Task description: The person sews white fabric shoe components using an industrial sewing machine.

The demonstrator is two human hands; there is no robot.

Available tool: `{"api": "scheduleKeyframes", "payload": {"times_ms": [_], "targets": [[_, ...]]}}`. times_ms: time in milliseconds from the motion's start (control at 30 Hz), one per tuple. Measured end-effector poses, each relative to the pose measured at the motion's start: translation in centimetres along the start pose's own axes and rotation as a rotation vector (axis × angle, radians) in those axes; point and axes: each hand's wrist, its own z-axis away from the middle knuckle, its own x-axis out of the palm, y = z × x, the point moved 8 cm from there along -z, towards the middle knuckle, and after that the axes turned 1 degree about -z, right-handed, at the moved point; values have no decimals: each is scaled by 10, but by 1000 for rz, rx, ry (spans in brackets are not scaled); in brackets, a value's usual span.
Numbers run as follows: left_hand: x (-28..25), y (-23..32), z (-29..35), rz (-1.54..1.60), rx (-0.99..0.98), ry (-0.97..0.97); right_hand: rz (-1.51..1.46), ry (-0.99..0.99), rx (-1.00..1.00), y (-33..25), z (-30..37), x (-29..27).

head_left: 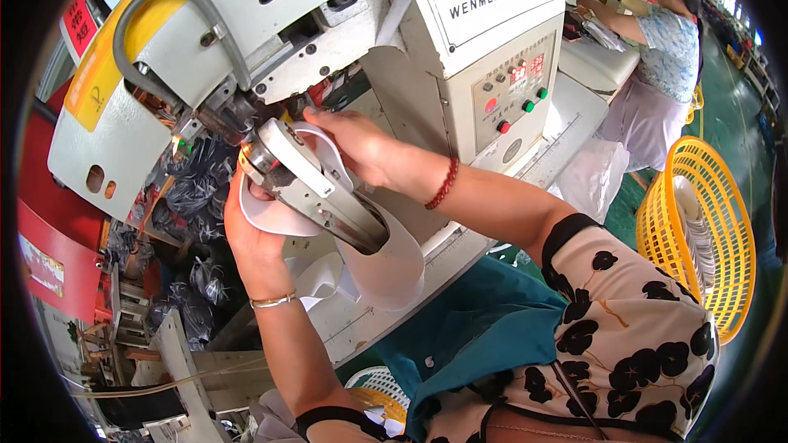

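Observation:
A white shoe upper (387, 272) is looped around the narrow metal arm (332, 207) of a white machine (316, 12). My left hand (253, 230) grips the upper's left edge, its fingers partly hidden behind the material near the arm's tip. On the far side of the arm, my right hand (355, 144) closes on the other edge, with the thumb toward the machine's head. Just above the arm's tip sits the dark metal working head (226, 115), where a small orange glow shows. More white pieces (324, 277) lie on the worktable below.
A control box (513, 86) with buttons and a lit display stands behind my right forearm. To the right, a yellow basket (739, 262) holds stacked white pieces. A co-worker (669, 53) sits at a far-right bench. Dark plastic bags (197, 213) pile up at left.

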Motion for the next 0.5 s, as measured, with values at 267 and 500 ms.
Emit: {"api": "scheduleKeyframes", "payload": {"times_ms": [267,500], "targets": [[-34,36,43,25,270,-5,470,-21,-551,-10,69,-14],[-19,24,139,-219,757,38,807,-214,-816,-11,147,6]]}}
